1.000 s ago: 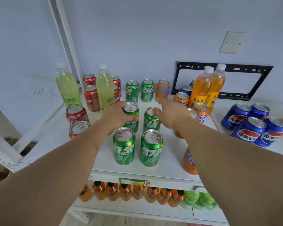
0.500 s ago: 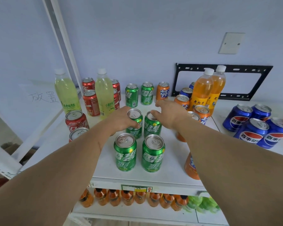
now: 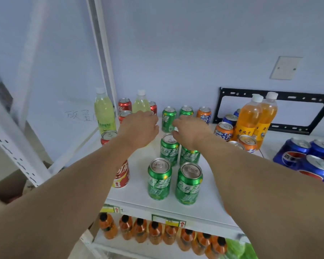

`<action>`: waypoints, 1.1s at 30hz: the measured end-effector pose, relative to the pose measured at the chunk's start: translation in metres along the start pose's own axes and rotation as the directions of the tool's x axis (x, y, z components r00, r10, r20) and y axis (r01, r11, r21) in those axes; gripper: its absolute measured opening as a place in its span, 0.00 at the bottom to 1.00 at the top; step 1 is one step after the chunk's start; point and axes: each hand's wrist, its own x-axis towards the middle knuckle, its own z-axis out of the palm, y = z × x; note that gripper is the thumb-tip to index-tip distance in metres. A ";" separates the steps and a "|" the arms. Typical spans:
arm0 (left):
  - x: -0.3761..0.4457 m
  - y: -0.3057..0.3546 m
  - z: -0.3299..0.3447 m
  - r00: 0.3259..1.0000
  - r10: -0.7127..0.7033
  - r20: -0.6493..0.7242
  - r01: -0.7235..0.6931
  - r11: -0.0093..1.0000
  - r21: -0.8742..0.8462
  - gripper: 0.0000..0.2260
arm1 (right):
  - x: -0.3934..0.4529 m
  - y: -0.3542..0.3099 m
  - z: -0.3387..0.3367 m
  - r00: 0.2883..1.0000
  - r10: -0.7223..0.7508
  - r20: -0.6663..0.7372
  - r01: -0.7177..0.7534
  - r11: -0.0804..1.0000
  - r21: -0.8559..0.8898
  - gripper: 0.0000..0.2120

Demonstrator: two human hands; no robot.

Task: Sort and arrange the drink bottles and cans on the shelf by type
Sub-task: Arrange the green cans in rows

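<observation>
Both hands have left the middle pair of green cans (image 3: 169,149) and reached toward the two rear green cans (image 3: 169,119) at frame centre. The left hand (image 3: 138,130) and right hand (image 3: 192,132) are loosely curled, holding nothing. Best to grip each can low and slide it forward into line. The white shelf (image 3: 211,186) stands against a pale wall (image 3: 185,43).

Bare white shelf board (image 3: 138,169) lies open between my left hand (image 3: 138,130) and the four green aluminium cans (image 3: 174,171) packed two by two. Red cans (image 3: 124,105) and pale yellow-green plastic bottles (image 3: 103,111) block the left; orange cans (image 3: 223,130) crowd the right.
</observation>
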 end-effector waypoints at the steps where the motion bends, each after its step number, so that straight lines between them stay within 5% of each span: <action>1: -0.004 -0.006 -0.002 1.000 0.016 -0.018 -0.015 0.999 0.036 0.15 | 0.005 -0.006 -0.003 1.000 -0.017 -0.006 0.017 1.000 -0.001 0.15; 8: -0.026 -0.060 -0.003 0.991 -0.110 -0.082 0.115 0.991 0.066 0.13 | 0.049 -0.054 0.004 0.998 0.065 -0.025 -0.056 0.963 0.264 0.17; 12: -0.029 -0.094 0.008 0.920 -0.365 -0.141 0.360 0.931 -0.061 0.15 | 0.091 -0.080 0.019 0.940 0.328 0.096 -0.317 0.732 0.603 0.34; 14: -0.026 -0.108 0.018 0.833 -0.541 -0.116 0.505 0.830 -0.239 0.21 | 0.108 -0.091 0.024 0.884 0.439 0.162 -0.412 0.566 0.714 0.43; 17: -0.017 -0.129 0.035 0.669 -0.740 0.066 0.645 0.534 -0.547 0.37 | 0.128 -0.100 0.032 0.824 0.520 0.225 -0.474 0.416 0.776 0.50; 21: -0.006 -0.151 0.064 0.655 -0.705 0.274 0.649 0.337 -0.682 0.48 | 0.142 -0.104 0.046 0.777 0.558 0.290 -0.496 0.262 0.828 0.46; 25: -0.005 -0.162 0.086 0.665 -0.612 0.427 0.636 0.166 -0.753 0.41 | 0.143 -0.108 0.053 0.762 0.573 0.303 -0.515 0.252 0.820 0.40; 29: -0.007 -0.167 0.091 0.710 -0.559 0.429 0.611 0.185 -0.770 0.27 | 0.135 -0.110 0.056 0.743 0.604 0.290 -0.532 0.269 0.803 0.37; 33: -0.006 -0.162 0.080 0.735 -0.576 0.358 0.541 0.179 -0.822 0.29 | 0.123 -0.103 0.047 0.723 0.644 0.252 -0.514 0.257 0.819 0.38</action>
